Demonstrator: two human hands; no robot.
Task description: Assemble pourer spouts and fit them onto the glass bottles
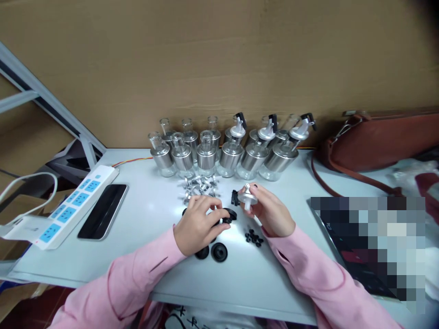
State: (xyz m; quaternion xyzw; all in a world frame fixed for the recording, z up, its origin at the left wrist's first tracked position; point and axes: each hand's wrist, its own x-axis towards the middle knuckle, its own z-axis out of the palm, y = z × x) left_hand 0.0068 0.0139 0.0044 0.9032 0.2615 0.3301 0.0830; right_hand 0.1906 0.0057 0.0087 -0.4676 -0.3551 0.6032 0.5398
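My right hand (272, 209) grips a silver pourer top (247, 197) with a white stem pointing down. My left hand (200, 224) pinches a black round part (230, 214) between thumb and fingers; other black parts are partly hidden beneath it. Black round caps (219, 252) lie just below my left hand. Small black pieces (254, 238) are piled beside my right wrist. Silver metal parts (200, 186) form a heap behind my left hand, and slim black levers (235, 198) lie between the hands.
Several glass bottles with metal bands (206, 157) line the back of the table (144, 201); the three front ones at right carry pourers. A power strip (73, 205) and a phone (103, 211) lie left. A brown bag (384, 141) and a dark, partly blurred object (346, 242) are right.
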